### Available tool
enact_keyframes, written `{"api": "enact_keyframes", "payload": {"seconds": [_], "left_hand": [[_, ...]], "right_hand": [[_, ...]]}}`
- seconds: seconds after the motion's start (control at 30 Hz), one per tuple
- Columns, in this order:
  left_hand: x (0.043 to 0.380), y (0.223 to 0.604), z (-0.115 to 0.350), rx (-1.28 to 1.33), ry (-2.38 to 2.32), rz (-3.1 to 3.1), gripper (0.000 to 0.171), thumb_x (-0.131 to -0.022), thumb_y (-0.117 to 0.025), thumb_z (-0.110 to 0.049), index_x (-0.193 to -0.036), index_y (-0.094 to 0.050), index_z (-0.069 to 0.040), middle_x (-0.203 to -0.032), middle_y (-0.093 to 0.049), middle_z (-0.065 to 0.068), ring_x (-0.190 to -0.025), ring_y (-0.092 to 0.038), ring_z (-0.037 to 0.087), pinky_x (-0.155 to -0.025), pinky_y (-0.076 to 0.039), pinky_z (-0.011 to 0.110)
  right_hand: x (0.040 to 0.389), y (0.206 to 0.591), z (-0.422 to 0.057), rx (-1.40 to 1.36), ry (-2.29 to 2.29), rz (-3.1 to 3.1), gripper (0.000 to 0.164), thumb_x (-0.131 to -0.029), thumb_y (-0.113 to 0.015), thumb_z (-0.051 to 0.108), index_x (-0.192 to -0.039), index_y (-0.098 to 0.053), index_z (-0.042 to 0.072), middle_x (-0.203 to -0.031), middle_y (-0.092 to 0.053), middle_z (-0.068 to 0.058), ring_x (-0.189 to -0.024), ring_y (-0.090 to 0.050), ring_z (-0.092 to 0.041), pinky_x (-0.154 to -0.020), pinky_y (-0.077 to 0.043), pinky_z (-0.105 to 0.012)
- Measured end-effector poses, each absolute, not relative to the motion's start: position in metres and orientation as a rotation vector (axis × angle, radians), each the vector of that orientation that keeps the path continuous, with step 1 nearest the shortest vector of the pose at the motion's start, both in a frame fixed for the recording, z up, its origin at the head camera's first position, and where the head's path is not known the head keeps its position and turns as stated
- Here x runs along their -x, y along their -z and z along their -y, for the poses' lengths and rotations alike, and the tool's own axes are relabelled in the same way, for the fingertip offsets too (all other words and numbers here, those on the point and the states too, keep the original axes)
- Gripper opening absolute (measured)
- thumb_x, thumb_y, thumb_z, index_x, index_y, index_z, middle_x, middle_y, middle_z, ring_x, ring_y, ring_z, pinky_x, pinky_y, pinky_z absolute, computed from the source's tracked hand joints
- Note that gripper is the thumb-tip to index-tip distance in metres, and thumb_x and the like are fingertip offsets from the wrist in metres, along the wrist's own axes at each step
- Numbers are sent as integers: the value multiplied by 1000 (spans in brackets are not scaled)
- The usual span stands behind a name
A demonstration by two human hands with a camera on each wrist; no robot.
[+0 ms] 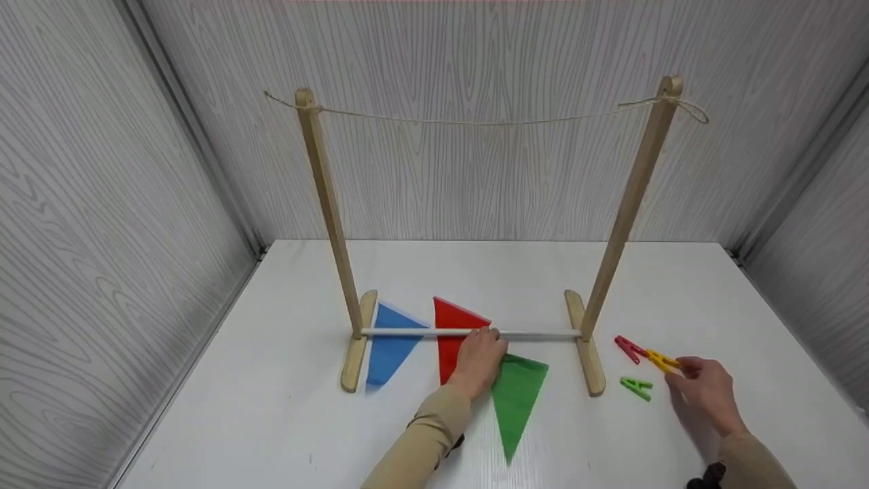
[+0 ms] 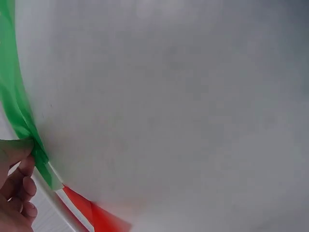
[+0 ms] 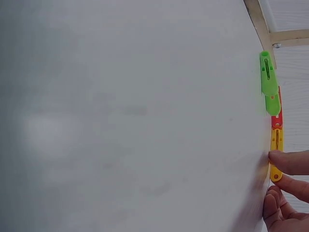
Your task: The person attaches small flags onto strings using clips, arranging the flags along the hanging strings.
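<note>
Head view: yellow clothespin [image 1: 655,356], lay toward the surface's [image 1: 760,346] right edge, long axis running leftward and away from the nearer right hand [image 1: 707,392], whose fingers pinched it; left hand [image 1: 481,358], pinched green flag [image 1: 519,394] by its wide end.

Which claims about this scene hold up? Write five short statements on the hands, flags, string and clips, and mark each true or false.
1. The left hand pinches the green flag. True.
2. The right hand holds the green clip. False: it holds the yellow clip.
3. The string runs between the wooden posts. True.
4. The blue flag hangs from the string. False: it lies on the table.
5. The red clip is farther from the right hand than the yellow clip. True.
</note>
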State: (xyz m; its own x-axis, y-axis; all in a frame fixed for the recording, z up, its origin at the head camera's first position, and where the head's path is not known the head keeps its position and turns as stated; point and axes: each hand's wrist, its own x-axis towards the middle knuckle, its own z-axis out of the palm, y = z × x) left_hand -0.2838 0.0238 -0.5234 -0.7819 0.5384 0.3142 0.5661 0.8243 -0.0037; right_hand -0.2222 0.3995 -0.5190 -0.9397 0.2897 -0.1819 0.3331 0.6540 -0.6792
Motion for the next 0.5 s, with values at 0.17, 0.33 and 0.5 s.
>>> {"api": "enact_keyframes", "payload": {"seconds": [0.17,0.33,0.5], "left_hand": [[284,520,-21,842,134,2684,12,-96,-62,-5,-99,-72,-12,-105,-68,5,-102,-59,19,-91,-52,29],[283,516,-17,863,248,2687,6,-97,-63,-10,-101,-67,-11,-94,-73,4,-93,-62,20,-85,-52,28],[285,507,-12,834,763,2835,9,-97,-66,-15,-105,-64,-10,-94,-73,4,-90,-65,19,-85,-53,26]], "right_hand": [[223,519,-398,-537,1163,-2826,55,-96,-62,14,-138,-45,-18,-134,-47,-38,-115,-48,-45,-99,-48,-51],[221,520,-397,-555,1183,-2819,55,-98,-61,16,-140,-44,-15,-137,-47,-37,-116,-48,-43,-99,-49,-48],[220,520,-398,-552,1227,-2827,56,-100,-60,23,-141,-46,-12,-138,-51,-35,-115,-53,-40,-88,-52,-29]]}}
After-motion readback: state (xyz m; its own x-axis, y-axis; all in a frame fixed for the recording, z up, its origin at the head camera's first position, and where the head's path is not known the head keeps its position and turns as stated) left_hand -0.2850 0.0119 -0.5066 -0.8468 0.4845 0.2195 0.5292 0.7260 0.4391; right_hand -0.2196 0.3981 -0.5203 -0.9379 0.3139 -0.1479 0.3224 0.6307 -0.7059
